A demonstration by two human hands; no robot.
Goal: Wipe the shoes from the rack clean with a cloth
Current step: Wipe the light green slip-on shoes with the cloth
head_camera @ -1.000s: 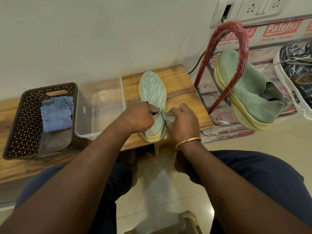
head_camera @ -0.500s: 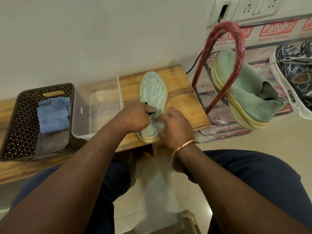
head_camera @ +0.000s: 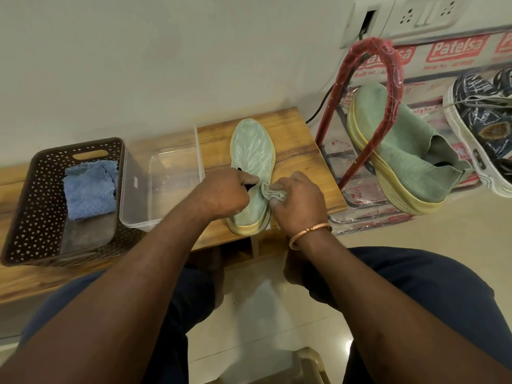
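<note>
A pale green knit shoe [head_camera: 252, 153] with a yellow sole stands on the wooden bench [head_camera: 302, 162], toe pointing at the wall. My left hand [head_camera: 221, 194] grips its collar from the left side. My right hand [head_camera: 297, 200] holds a small grey-green cloth [head_camera: 273, 192] bunched against the shoe's right side near the opening. The matching green shoe [head_camera: 407, 159] leans on the red shoe rack [head_camera: 388, 67] to the right.
A clear plastic tub [head_camera: 163, 176] sits left of the shoe, and beside it a brown perforated basket [head_camera: 36, 206] holds a blue cloth [head_camera: 90, 188]. A dark patterned sneaker [head_camera: 482, 126] lies on the rack at far right. My knees frame tiled floor below.
My right hand with the cloth slid toward the heel and came back up to the shoe's opening. The left hand kept its hold on the collar.
</note>
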